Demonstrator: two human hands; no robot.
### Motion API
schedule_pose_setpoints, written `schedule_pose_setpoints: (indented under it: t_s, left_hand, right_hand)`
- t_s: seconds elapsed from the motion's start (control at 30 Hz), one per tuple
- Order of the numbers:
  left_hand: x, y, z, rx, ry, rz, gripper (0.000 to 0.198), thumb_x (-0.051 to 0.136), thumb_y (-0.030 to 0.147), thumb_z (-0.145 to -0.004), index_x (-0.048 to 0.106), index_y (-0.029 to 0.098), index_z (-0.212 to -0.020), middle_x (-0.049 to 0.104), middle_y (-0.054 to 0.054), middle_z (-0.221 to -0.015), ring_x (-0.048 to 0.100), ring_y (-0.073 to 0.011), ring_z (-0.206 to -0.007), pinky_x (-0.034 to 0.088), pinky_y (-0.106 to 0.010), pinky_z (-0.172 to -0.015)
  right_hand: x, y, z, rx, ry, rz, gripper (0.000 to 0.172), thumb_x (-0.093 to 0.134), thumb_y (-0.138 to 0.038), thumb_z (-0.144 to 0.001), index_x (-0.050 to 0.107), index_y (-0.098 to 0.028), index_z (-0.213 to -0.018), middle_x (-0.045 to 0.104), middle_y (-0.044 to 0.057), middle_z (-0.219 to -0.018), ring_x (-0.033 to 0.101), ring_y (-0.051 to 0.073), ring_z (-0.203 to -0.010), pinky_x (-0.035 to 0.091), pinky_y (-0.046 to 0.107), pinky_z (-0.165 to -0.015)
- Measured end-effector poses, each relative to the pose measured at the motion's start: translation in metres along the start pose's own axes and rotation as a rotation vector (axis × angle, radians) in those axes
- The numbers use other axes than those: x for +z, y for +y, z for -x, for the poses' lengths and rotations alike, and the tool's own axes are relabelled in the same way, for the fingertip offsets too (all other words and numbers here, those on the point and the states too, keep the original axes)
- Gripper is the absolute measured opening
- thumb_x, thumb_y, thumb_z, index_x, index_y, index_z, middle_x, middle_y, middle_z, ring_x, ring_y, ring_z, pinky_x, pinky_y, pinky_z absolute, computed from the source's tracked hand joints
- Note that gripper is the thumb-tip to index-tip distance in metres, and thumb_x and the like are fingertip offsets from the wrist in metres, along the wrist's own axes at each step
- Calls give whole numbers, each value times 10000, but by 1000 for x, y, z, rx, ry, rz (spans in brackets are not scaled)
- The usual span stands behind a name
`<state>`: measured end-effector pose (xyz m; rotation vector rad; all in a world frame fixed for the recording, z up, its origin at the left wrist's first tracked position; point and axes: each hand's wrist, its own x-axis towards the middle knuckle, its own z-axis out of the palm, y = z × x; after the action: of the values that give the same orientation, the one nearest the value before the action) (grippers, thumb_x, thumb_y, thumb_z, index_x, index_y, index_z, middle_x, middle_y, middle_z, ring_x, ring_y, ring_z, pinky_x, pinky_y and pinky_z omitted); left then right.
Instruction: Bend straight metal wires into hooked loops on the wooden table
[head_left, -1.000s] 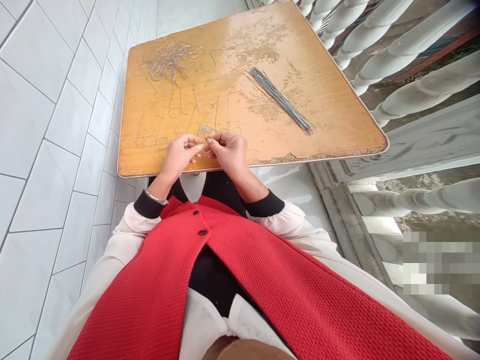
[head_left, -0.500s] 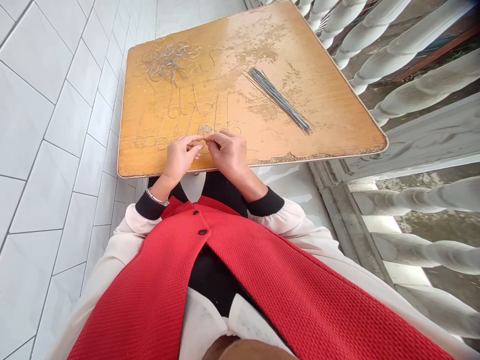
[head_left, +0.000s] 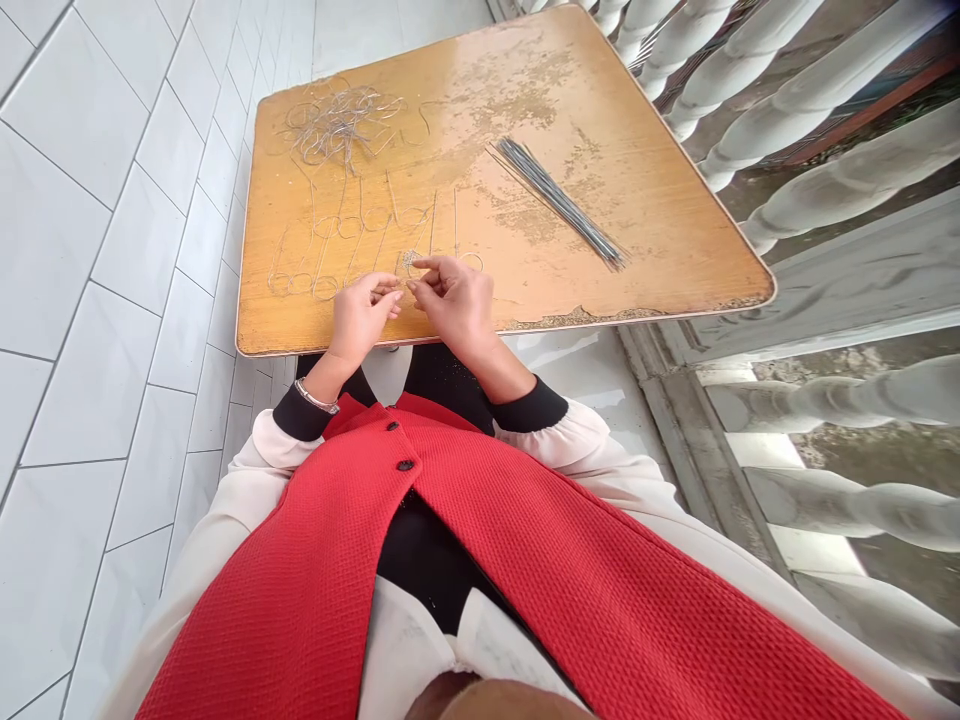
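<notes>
Over the near edge of the table, my left hand [head_left: 366,308] has thumb and fingertips pressed together; whatever they pinch is too fine to make out. Facing it, my right hand [head_left: 459,298] holds its thumb and index finger apart, with nothing visible between them. Just beyond the fingertips lies a small heap of tiny pale metallic bits [head_left: 409,259]. Several thin wires bent into a loop at one end [head_left: 324,288] lie in rows to the left of and past my hands. One looped wire [head_left: 471,262] lies partly behind my right hand.
A tangled pile of looped wires [head_left: 346,122] sits at the table's far left. The bundle of straight grey wires [head_left: 559,200] lies to the right. The worn wooden table [head_left: 660,240] stands between a white tiled wall [head_left: 67,250] and a white balustrade [head_left: 810,110].
My right thumb and index finger have parted, and the index finger has risen towards the small heap. The two hands' fingertips have moved slightly apart. My left hand stays nearly in place.
</notes>
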<state>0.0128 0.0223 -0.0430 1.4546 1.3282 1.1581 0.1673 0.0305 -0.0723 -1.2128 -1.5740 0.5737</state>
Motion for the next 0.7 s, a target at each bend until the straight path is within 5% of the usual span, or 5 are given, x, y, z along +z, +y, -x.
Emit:
schedule_pose_setpoints:
  t_s: [0.2,0.43,0.7]
  left_hand:
    - [-2,5,-2,-71,8,153,109,711,73,-900,674,171,-868,729,37,-771,675,-41,-596,549,-140,-594]
    - [-4,13,1,-117,2,157,145,698,56,-895,657,168,-812,679,57,-693,641,-34,-556,510,-144,-560]
    - [-5,20,0,-132,26,43,192,695,28,-854,653,172,-735,640,62,-620,583,-41,-530,474,-169,-563]
  right_hand:
    - [-4,6,12,55,-45,-278,601,528,-730,-977,691,-233,-1274,747,72,-979,693,172,-708,622,354,-686]
    - [-21,-5,12,-253,-161,134,674,626,-634,-953,555,-292,-1528,667,137,-1348,687,272,-1019,634,489,-880]
    - [-22,-15,13,-288,-238,332,620,593,-559,-991,566,-254,-1531,647,172,-1373,671,330,-1154,587,529,-981]
